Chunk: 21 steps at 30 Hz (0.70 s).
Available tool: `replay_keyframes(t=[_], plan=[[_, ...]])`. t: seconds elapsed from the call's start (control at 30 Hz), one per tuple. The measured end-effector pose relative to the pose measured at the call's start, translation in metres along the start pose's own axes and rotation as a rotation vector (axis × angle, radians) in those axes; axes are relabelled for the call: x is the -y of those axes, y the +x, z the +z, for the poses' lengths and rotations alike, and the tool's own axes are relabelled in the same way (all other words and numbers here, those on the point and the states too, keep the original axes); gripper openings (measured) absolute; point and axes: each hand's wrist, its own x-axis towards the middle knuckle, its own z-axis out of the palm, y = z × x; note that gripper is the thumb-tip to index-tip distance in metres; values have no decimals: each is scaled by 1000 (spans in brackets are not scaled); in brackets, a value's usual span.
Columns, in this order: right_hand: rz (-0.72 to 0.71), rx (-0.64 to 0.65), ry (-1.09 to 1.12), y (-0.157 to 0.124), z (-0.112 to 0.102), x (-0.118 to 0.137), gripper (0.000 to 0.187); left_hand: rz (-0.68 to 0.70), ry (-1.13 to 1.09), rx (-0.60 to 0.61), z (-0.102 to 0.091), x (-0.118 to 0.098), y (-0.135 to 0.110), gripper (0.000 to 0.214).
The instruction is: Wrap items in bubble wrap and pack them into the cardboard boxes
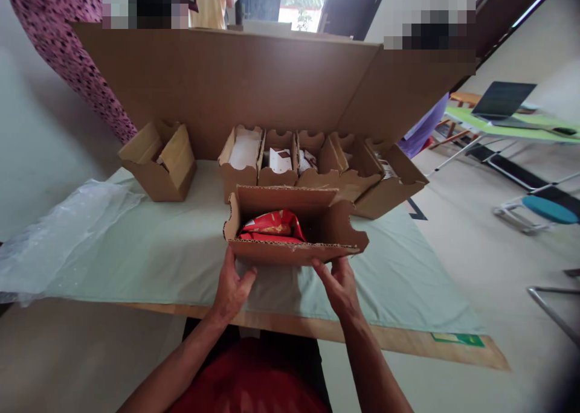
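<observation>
Between my hands is an open cardboard box (285,253), long side toward me, with a red printed packet (274,224) lying inside at its left. My left hand (233,289) grips the box's lower left corner, thumb on the near side and the other fingers partly hidden. At the near right side my right hand (338,283) holds it the same way. Just behind stands a row of several open cardboard boxes (240,174); a white block (244,153) fills the leftmost, and a white printed carton (280,160) sits in its neighbour.
Another open cardboard box (165,180) stands at the back left. Clear plastic wrap (58,238) hangs over the table's left edge. A tall cardboard panel (272,81) closes off the back of the cloth-covered table (158,262). To the right are a laptop (502,102) and a blue stool (550,209).
</observation>
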Motion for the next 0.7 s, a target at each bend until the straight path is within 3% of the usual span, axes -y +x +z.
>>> replay_keyframes(t=[0.13,0.27,0.43,0.7], plan=[[47,27,54,11,9,-9,45,-58,78,7,-3,11,4,69],[137,77,88,-3,12,-34,50,-98,108,-9,-9,30,-1,74],[159,-38,-1,-24,15,-62,59,-118,121,-25,-12,38,-8,74],[179,-27,-76,-28,16,-64,51,-152,211,-38,-11,38,-11,63]])
